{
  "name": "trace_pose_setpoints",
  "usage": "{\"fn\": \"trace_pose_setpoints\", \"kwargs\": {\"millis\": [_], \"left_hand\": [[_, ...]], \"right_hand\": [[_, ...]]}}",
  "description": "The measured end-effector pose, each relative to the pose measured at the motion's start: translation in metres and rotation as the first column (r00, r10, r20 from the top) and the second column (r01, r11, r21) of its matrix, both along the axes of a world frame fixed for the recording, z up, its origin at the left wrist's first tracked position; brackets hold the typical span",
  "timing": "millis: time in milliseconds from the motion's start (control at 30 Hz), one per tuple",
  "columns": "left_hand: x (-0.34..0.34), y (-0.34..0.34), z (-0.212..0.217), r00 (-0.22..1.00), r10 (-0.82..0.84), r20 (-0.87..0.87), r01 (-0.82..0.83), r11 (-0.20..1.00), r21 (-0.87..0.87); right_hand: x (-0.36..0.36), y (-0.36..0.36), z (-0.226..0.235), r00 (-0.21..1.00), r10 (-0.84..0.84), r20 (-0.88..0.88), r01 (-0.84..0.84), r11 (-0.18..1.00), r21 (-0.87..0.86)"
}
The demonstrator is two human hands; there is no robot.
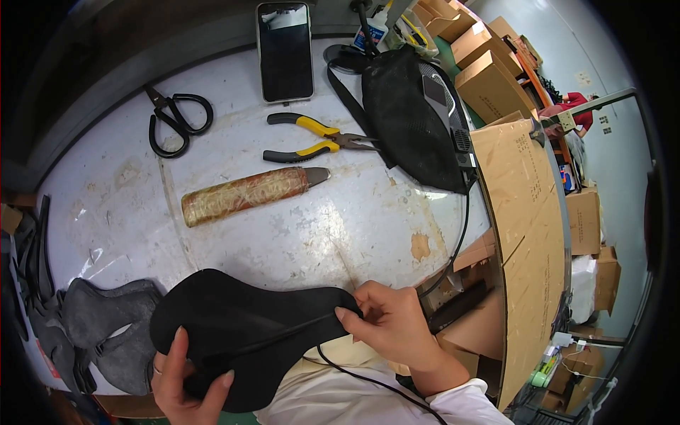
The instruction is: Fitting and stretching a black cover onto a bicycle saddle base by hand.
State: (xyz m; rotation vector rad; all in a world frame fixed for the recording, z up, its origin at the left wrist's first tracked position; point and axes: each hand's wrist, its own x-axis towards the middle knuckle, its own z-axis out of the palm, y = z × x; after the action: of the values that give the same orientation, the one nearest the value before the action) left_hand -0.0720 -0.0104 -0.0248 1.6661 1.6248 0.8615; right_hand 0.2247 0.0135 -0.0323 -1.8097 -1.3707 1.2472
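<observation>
Scuffed white tabletop (283, 248) lies before the person I'm watching. Nearest, toward seven o'clock, is a black bicycle saddle cover (248, 308): the left hand (178, 393) grips its wide end, while the right hand (397, 329) pinches its narrow nose at five. Grey padded pieces (110, 312) lie at eight. Beyond are a tape-wrapped blade (248, 196) at nine, long-nose pliers (333, 137) near twelve, scissors (174, 117) at ten, a smartphone (287, 60) at eleven, then cardboard boxes (489, 83) at two.

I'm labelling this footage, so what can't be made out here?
In the head view:
Far side of the black saddle-shaped cover: turned from the camera.
Left hand: wrist cut off by the lower edge.
Right hand: some fingertips hidden by the hand itself.
Distant person in red: too small, partly behind a pale bar.
</observation>
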Motion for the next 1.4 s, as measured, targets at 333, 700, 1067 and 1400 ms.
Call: {"fn": "trace_pose_setpoints", "kwargs": {"millis": [333, 700, 1067, 1400], "left_hand": [[0.032, -0.023, -0.011, 0.850, 0.449, 0.274, -0.428, 0.894, -0.137], [0.018, -0.013, -0.004, 0.333, 0.310, 0.890, -0.050, 0.949, -0.312], [-0.003, 0.021, 0.112, 0.678, -0.724, -0.123, 0.620, 0.474, 0.626], [0.025, -0.013, 0.060, 0.786, -0.268, -0.557, 0.607, 0.504, 0.614]], "right_hand": [[0.001, 0.004, 0.008, 0.996, 0.080, -0.043, -0.082, 0.995, -0.050], [-0.038, 0.007, 0.006, 0.487, -0.063, -0.871, -0.057, 0.993, -0.104], [-0.038, 0.031, 0.052, 0.840, 0.507, -0.193, -0.370, 0.794, 0.482], [-0.030, 0.035, 0.056, 0.652, 0.527, -0.546, -0.112, 0.778, 0.618]]}}
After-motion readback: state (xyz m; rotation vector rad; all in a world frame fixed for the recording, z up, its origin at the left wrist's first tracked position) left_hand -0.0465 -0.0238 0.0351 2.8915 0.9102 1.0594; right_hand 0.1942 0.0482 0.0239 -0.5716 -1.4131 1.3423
